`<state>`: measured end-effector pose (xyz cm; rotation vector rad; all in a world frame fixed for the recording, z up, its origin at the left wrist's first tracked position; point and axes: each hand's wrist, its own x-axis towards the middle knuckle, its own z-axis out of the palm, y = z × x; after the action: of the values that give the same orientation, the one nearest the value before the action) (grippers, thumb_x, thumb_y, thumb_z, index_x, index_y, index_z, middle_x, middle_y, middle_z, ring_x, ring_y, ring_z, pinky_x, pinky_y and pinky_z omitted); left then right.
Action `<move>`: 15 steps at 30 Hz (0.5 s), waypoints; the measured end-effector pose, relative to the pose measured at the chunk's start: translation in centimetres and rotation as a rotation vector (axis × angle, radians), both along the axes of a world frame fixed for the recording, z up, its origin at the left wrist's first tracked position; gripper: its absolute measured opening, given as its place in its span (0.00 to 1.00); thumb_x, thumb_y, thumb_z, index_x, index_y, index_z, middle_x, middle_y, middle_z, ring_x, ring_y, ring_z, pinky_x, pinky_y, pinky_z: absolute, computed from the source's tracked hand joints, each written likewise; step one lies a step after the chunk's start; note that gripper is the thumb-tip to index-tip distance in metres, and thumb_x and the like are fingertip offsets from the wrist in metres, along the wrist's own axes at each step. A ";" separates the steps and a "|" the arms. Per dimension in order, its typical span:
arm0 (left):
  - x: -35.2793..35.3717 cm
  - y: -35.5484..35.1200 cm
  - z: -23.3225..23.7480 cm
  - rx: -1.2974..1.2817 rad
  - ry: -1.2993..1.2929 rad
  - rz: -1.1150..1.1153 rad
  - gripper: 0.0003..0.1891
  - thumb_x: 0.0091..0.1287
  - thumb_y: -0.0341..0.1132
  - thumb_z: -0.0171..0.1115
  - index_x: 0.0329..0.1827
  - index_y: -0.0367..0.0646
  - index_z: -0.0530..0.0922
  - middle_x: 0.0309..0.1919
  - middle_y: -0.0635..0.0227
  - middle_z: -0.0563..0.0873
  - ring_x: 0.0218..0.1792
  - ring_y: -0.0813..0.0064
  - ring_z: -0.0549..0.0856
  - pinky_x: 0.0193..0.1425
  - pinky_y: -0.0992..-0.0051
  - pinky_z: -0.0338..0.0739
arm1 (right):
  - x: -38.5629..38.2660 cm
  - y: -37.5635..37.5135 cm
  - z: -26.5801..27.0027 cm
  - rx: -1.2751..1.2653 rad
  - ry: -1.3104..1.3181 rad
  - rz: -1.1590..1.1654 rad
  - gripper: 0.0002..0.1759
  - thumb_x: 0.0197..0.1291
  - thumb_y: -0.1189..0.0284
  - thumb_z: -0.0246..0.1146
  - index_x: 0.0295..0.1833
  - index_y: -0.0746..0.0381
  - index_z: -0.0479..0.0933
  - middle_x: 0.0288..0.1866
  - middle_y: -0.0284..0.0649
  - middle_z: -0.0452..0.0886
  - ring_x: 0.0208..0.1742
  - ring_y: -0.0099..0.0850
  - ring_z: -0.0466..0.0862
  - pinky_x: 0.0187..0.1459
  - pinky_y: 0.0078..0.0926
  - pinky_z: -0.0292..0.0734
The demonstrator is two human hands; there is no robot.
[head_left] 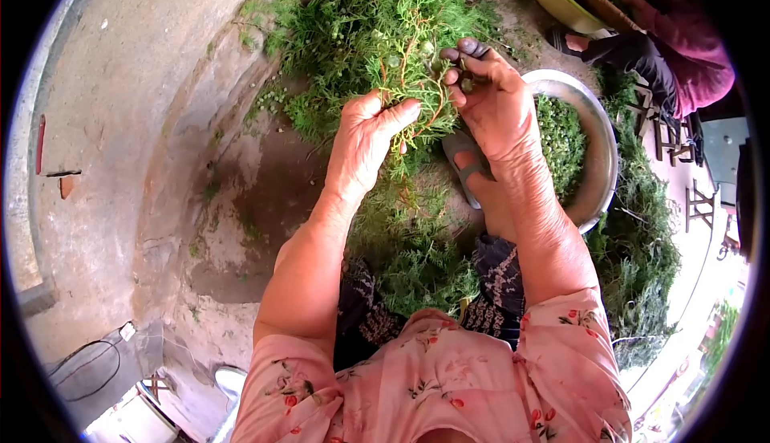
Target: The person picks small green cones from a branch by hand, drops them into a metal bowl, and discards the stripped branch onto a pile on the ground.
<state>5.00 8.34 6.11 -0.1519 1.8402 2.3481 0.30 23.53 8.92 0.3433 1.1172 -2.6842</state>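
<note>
My left hand (365, 134) is closed on the stems of a green arborvitae sprig (413, 62) with reddish-brown twigs and flat, scaly leaves. To its right, my right hand (497, 102) is curled at the sprig's edge, with dark-stained fingertips. Small green cones (468, 80) show between its fingers and palm; their number is hard to make out. Beyond both hands lies a big heap of arborvitae branches (337, 34), some bearing pale green cones. A metal basin (605, 134) full of small green cones stands beside my right forearm.
More cut greenery (425, 270) lies between my legs, and a long pile (642, 242) runs along the right. At the upper right another person (682, 58) sits near a yellow-green basin (561, 2). A concrete wall (96, 122) rises on the left. My sandalled foot (465, 166) is beside the basin.
</note>
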 end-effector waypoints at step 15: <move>0.5 0.1 0.0 -0.138 -0.017 -0.064 0.10 0.60 0.38 0.62 0.34 0.39 0.78 0.24 0.72 0.80 0.25 0.84 0.76 0.23 0.82 0.70 | -2.0 3.2 -1.3 0.523 -0.005 -0.094 0.15 0.61 0.59 0.58 0.34 0.62 0.72 0.21 0.31 0.70 0.17 0.17 0.66 0.15 0.14 0.57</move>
<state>5.54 8.48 6.15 -0.1261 1.9692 2.1714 -1.71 26.78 7.62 0.4932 1.8359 -2.4217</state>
